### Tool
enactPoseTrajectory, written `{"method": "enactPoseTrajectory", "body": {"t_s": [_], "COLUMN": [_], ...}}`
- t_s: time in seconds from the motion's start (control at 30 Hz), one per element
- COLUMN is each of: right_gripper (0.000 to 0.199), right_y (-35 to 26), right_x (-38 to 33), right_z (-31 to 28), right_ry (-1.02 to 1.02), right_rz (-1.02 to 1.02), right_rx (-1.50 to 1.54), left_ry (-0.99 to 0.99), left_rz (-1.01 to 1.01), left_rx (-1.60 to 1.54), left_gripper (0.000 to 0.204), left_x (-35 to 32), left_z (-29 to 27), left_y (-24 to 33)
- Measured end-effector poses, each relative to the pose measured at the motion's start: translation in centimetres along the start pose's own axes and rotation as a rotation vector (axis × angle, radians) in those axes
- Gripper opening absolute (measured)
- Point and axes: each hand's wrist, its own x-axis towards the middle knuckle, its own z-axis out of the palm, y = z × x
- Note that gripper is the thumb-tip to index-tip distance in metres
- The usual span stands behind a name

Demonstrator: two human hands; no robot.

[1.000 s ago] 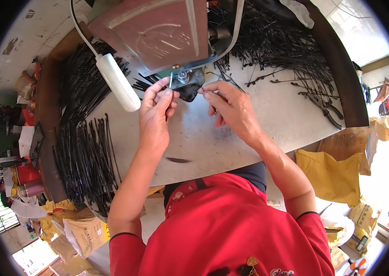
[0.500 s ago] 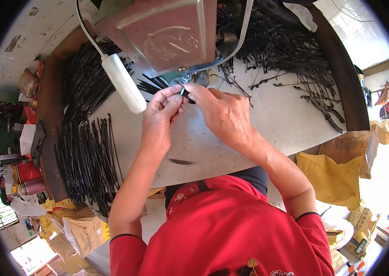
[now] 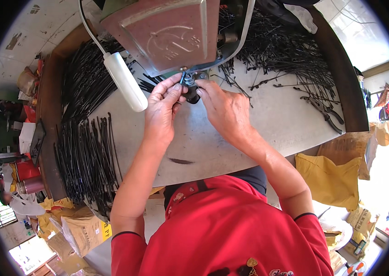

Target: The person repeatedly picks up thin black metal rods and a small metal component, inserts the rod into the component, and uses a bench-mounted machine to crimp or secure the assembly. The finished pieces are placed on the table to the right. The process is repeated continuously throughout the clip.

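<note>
At the head of a machine with a reddish metal cover (image 3: pixel 169 39), my two hands work close together. My left hand (image 3: pixel 163 103) is closed, thumb and forefinger pinched beside the small metal working parts (image 3: pixel 188 79); whatever lies between those fingertips is too small to name. On the other side of these parts, my right hand (image 3: pixel 225 109) has its fingers curled and pressed together, their tips hiding anything they grip. Between the hands a dark rounded piece (image 3: pixel 192 95) shows below the machine head.
A white lamp (image 3: pixel 125 83) hangs just left of my left hand. Thin black rods (image 3: pixel 86 158) lie in bundles on the left of the pale tabletop (image 3: pixel 222 154); more black strands (image 3: pixel 286 50) heap at the far right. Pliers (image 3: pixel 324 112) rest near the right wooden rim (image 3: pixel 357 110).
My right hand has drawn back slightly from my left, uncovering the dark rounded piece between them. My left hand has shifted a little up toward the machine head.
</note>
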Motion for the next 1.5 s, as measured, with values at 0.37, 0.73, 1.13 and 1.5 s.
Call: {"method": "enactPoseTrajectory", "body": {"t_s": [0.37, 0.73, 1.13, 1.5], "right_gripper": [0.015, 0.019, 0.033, 0.037], "right_y": [-0.34, -0.13, -0.56, -0.34], "right_x": [0.37, 0.12, -0.2, 0.03], "right_z": [0.25, 0.37, 0.22, 0.5], "right_ry": [0.033, 0.008, -0.076, -0.025], "right_rz": [-0.029, -0.034, -0.004, -0.053], "right_rx": [-0.017, -0.052, -0.134, -0.146], "left_ry": [-0.059, -0.085, -0.07, -0.061], "left_rz": [-0.048, -0.01, -0.035, -0.013], "left_rx": [-0.137, -0.035, -0.078, -0.094], "left_gripper": [0.027, 0.026, 0.029, 0.028], "left_x": [0.57, 0.46, 0.26, 0.07], "left_z": [-0.42, -0.5, -0.37, -0.18], "left_y": [0.1, 0.44, 0.0, -0.31]}}
